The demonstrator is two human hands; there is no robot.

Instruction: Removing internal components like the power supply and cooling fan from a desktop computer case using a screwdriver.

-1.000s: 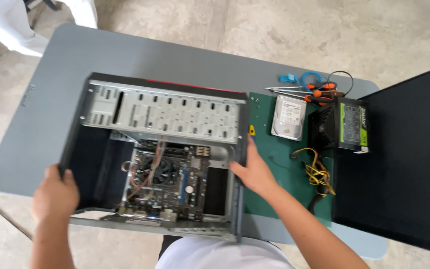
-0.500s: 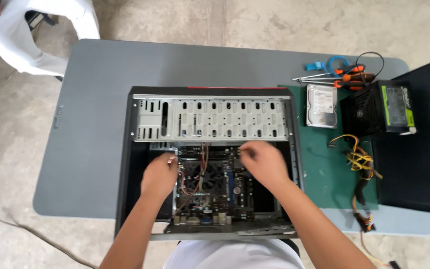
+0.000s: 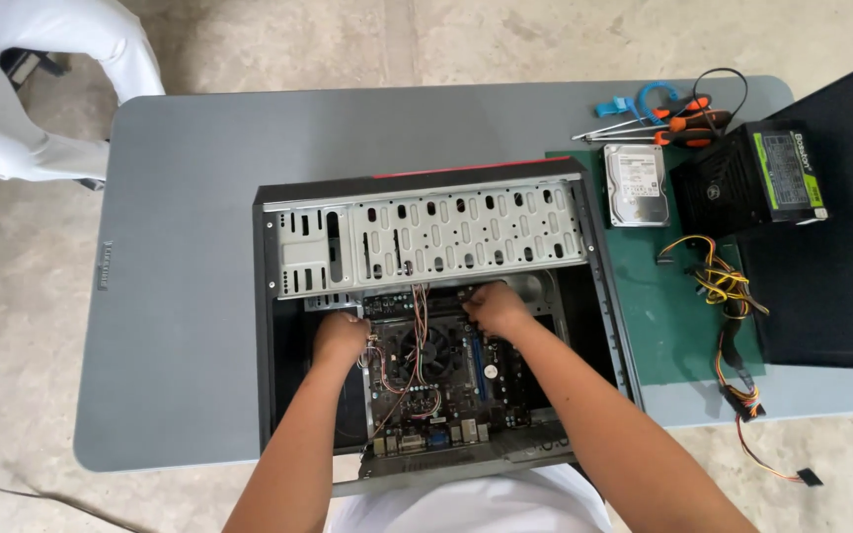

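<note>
1. The left hand [image 3: 340, 338] sits curled at the left upper edge of the motherboard [image 3: 436, 380], fingers bent down onto the board's rim; whether it pinches anything there is not clear, since the knuckles hide the fingertips.
2. The right hand [image 3: 494, 308] is closed in a loose fist at the board's top edge, just beside the bundle of thin coloured wires [image 3: 417, 326]; it seems to press or grip something small, but the view does not show what.
3. The motherboard lies flat inside the open computer case [image 3: 426, 316], which rests on its side on the grey table [image 3: 180, 296], near the person's body.
4. Risk: both hands work close to the loose wires, so a tug or a snagged finger could pull a connector off its pins or bend them.
5. Risk: the perforated metal drive cage [image 3: 426, 232] stands directly above the knuckles; a quick lift of either hand could scrape against its edge.
6. Farther right, on the green mat [image 3: 683, 316], the hard drive [image 3: 636, 183], the power supply [image 3: 747, 178] with its trailing cable bundle [image 3: 723, 296], and the screwdrivers [image 3: 663, 123] lie clear of the case. The cable hangs over the table edge and could drag if caught.
</note>
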